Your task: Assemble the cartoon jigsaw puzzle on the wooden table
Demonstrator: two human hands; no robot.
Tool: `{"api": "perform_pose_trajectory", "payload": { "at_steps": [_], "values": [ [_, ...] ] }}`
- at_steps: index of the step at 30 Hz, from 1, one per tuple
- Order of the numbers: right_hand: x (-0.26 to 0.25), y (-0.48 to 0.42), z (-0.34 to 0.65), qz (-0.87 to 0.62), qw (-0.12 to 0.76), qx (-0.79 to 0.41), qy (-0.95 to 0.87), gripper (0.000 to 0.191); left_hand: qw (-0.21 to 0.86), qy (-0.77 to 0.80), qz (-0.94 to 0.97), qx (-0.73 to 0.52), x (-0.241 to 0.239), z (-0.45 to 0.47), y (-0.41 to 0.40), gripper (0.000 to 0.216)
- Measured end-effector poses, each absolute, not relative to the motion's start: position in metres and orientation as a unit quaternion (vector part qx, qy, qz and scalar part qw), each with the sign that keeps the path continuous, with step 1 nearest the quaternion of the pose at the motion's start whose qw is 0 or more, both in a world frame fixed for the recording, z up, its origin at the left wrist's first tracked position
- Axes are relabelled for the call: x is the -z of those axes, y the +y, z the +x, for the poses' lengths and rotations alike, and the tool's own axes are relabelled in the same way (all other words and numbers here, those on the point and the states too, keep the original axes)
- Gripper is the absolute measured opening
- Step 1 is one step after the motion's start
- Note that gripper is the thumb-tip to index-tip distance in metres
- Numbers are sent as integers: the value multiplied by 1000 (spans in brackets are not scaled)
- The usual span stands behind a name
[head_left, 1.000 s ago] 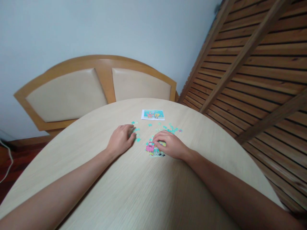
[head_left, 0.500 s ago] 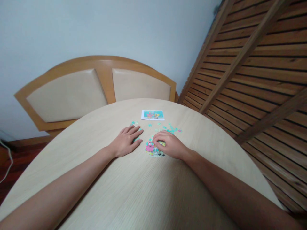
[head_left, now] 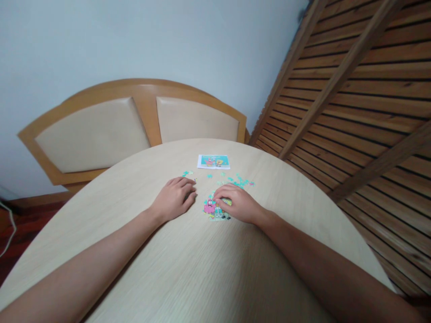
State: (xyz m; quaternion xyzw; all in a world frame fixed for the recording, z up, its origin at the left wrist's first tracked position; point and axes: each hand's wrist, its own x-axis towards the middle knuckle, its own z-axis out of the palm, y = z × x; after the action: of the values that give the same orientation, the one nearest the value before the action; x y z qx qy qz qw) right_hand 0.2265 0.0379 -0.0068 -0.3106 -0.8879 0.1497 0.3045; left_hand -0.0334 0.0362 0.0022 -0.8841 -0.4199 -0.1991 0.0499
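Note:
My left hand (head_left: 174, 199) lies palm down on the round table (head_left: 202, 273), fingers bent and close together over loose teal puzzle pieces; what is under them is hidden. My right hand (head_left: 236, 204) rests on a part-built cartoon puzzle (head_left: 211, 209), fingertips curled and pressed together at its top edge. Only the puzzle's left part, with a pink figure, shows. More loose teal pieces (head_left: 241, 181) lie just beyond my right hand, and a few pieces (head_left: 187, 173) beyond my left.
A small printed reference picture (head_left: 213, 161) lies near the table's far edge. Behind the table stand two wooden chairs with beige padded backs (head_left: 97, 132). A slatted wooden wall (head_left: 357, 107) runs along the right. A cable hangs at far left.
My left hand's fingers, stretched flat half a second ago, have curled in and drawn back slightly to the left. My right hand has stayed on the puzzle.

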Motion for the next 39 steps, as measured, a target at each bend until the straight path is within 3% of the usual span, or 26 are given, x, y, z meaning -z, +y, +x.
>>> {"api": "perform_pose_trajectory", "payload": {
  "at_steps": [4,17,30,39],
  "values": [
    [8,38,227,-307,308,-150,-888,12,69,-482,-847,212,-1,-36,39,25],
    [7,39,226,-304,310,-144,-889,12,-12,-387,-893,228,-1,-33,39,36],
    [4,38,226,-375,296,-104,-872,14,-13,-360,-900,247,-9,-18,12,19],
    [4,41,232,-390,291,-105,-867,15,-96,-343,-908,222,-8,-24,11,36]
  ]
}}
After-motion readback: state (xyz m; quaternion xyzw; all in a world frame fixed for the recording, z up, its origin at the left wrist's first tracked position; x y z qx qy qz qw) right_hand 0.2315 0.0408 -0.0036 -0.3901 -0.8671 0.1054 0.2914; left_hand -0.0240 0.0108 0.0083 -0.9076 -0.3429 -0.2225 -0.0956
